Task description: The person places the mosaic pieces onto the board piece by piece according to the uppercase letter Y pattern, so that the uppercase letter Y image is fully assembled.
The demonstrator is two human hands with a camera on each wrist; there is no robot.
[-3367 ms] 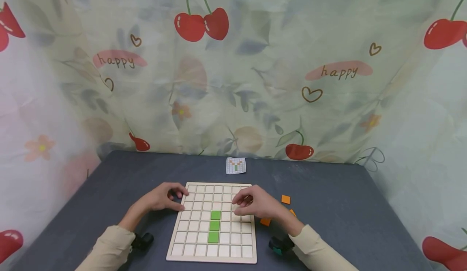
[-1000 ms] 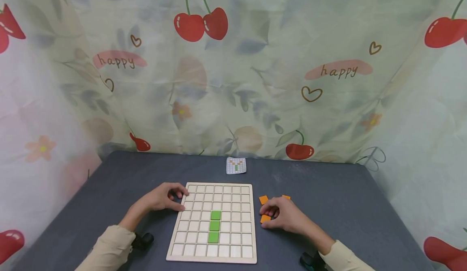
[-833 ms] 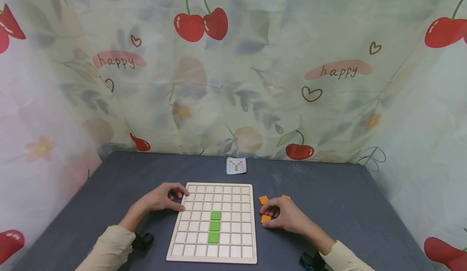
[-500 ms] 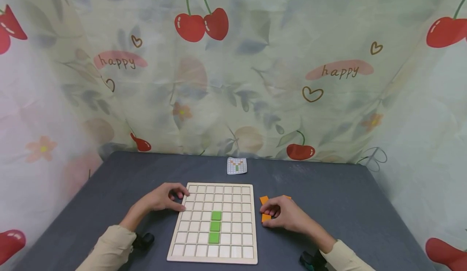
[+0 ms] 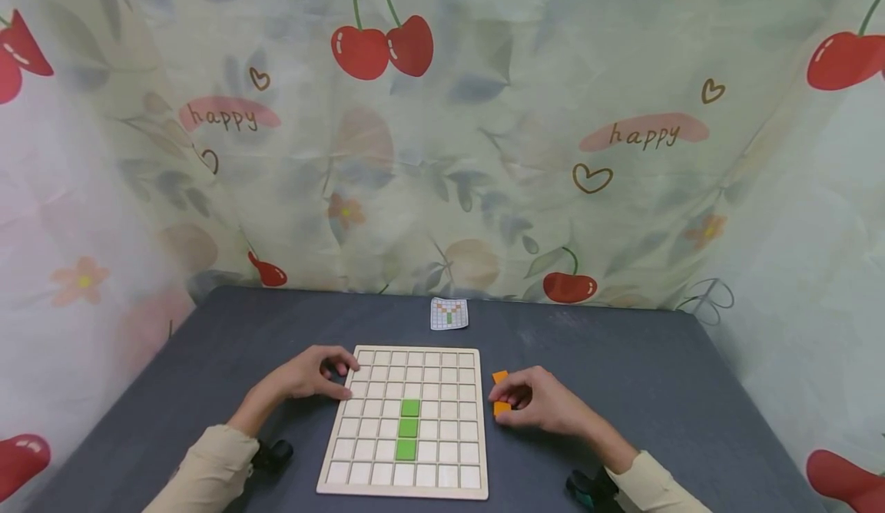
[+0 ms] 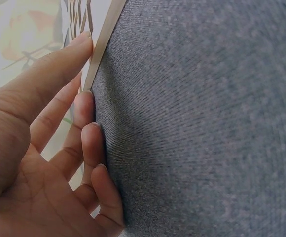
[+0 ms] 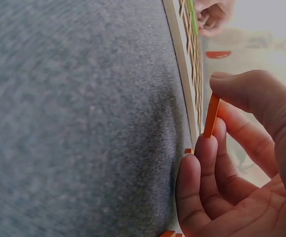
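Observation:
A pale wooden grid board (image 5: 440,491) lies on the dark tabletop, with a column of green square tiles (image 5: 408,428) in its middle cells. My left hand (image 5: 304,375) rests at the board's left edge, thumb and fingertips on the frame. In the left wrist view the thumb (image 6: 54,74) reaches over the edge while the other fingers bend loosely. Just right of the board, my right hand (image 5: 542,402) pinches an orange square tile (image 7: 211,116) between thumb and fingertips, held on edge. Another orange tile (image 5: 501,376) lies just beyond those fingers, partly covered.
A small card (image 5: 449,314) printed with a coloured grid lies behind the board. More orange (image 7: 167,234) shows at the bottom of the right wrist view. A patterned curtain (image 5: 442,152) hangs behind and beside the table (image 5: 608,344).
The right hand has gone from above the board to the orange tiles at its right. It now pinches one, slightly raised. The left hand has stayed at the board's edge.

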